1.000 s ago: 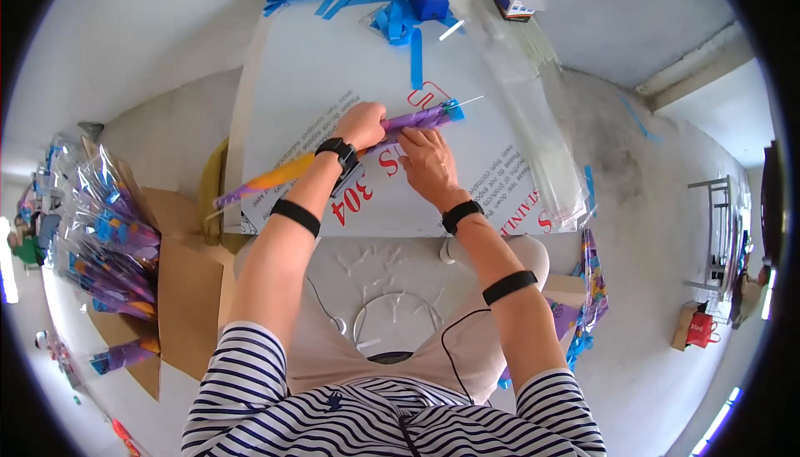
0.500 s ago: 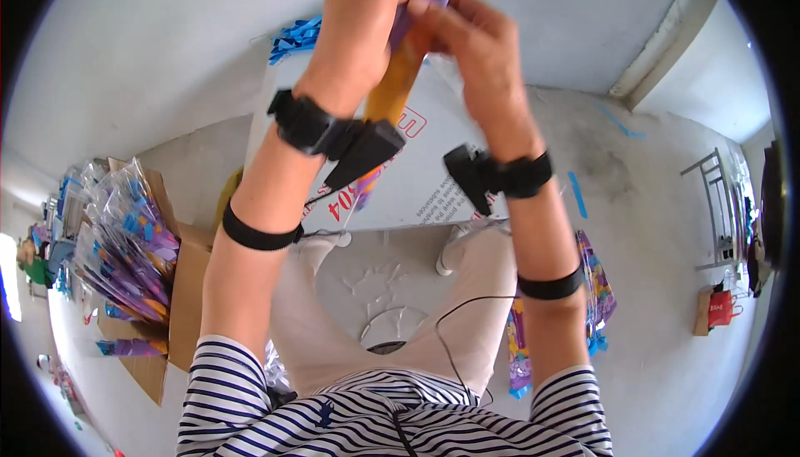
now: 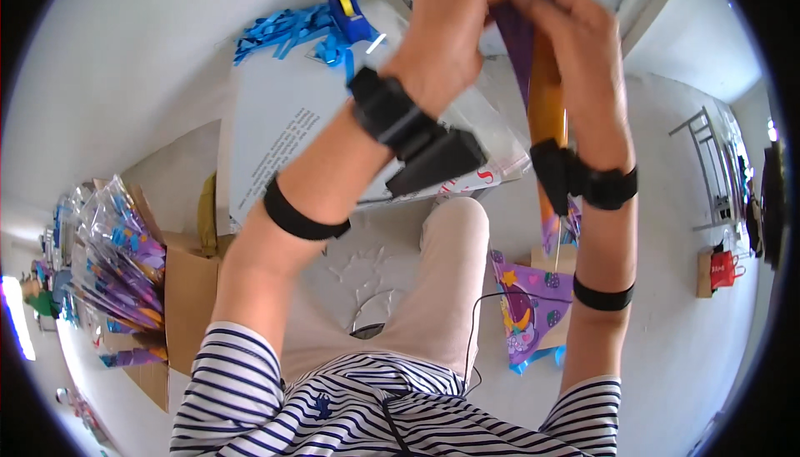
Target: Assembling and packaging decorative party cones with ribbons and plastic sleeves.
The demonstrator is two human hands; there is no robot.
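The upper part of a glossy purple-and-orange strip (image 3: 546, 99) is gripped in the curled left hand (image 3: 450, 32) and pinched by the nearly closed right hand (image 3: 583, 49), though the fingertips are blurred. The strip is held aloft, its lower end hanging beside the right wrist. It can be judged light, limp, slippery and easily creased, best taken flat between thumb and fingers near its edges. Beyond, a table (image 3: 275, 124) is topped with blue ribbons (image 3: 287, 28) and a tape dispenser (image 3: 354, 17).
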